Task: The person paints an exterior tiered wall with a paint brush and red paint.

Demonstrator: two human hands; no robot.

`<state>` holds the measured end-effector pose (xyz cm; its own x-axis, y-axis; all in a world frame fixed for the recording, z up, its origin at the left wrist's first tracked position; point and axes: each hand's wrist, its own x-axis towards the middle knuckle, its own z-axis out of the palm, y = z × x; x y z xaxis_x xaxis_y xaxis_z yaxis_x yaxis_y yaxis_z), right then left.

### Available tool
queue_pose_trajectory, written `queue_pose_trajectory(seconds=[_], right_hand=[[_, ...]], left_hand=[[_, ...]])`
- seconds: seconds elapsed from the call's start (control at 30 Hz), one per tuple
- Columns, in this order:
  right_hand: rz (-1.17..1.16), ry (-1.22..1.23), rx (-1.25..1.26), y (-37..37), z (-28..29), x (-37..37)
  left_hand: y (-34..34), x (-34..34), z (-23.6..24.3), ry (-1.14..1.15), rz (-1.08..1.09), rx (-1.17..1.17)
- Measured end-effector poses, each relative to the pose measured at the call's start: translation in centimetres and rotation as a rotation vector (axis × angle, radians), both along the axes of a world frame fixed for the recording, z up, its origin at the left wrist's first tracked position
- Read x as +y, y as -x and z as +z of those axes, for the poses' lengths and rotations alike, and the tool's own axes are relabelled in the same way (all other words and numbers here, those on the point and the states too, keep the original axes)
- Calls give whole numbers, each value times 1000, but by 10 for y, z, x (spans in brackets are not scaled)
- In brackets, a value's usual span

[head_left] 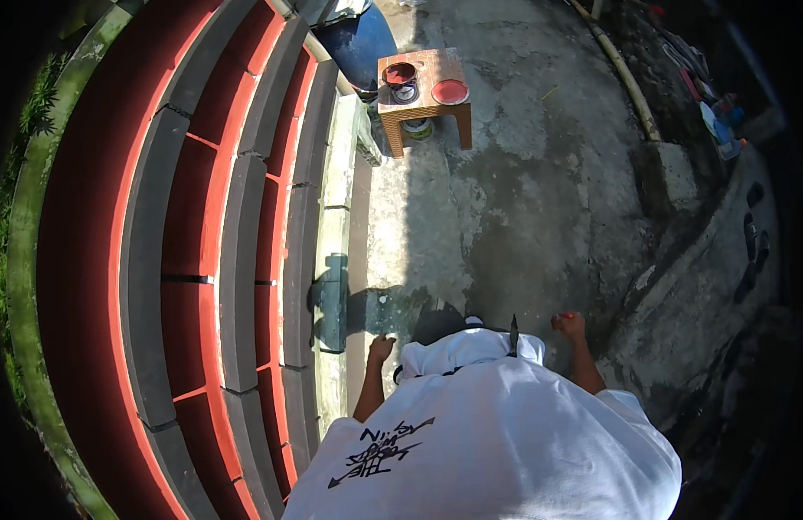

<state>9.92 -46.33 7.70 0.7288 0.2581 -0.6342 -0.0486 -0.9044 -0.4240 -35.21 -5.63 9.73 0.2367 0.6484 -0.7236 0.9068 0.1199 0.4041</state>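
My left hand [382,348] hangs by my left side with its fingers curled in, and nothing shows in it. Out to my right, my right hand [569,326] is closed too. Bright red shows at its fingers, either paint or a small thing I cannot make out. Neither hand touches anything around it. Ahead stands a brown plastic stool [424,111]. On its top are an open container with dark red inside [399,74], a round tin [405,93] just in front of it, and a red round lid [450,92].
Red and dark grey steps [232,269] rise along my left, edged by a pale ledge [338,186]. A blue barrel [358,48] is behind the stool, a small bucket [417,129] beneath it. On the right are a bamboo pole [629,82], a concrete block [676,172] and dark sandals [752,238].
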Motion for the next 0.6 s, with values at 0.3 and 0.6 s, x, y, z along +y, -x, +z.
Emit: queue_pose_trajectory(seconds=[0.3, 0.6], right_hand=[[-349, -142, -170, -26, 63, 38], [-237, 246, -67, -47, -59, -107]], left_hand=[[-161, 100, 19, -160, -125, -5], [-187, 114, -106, 259, -239, 71]])
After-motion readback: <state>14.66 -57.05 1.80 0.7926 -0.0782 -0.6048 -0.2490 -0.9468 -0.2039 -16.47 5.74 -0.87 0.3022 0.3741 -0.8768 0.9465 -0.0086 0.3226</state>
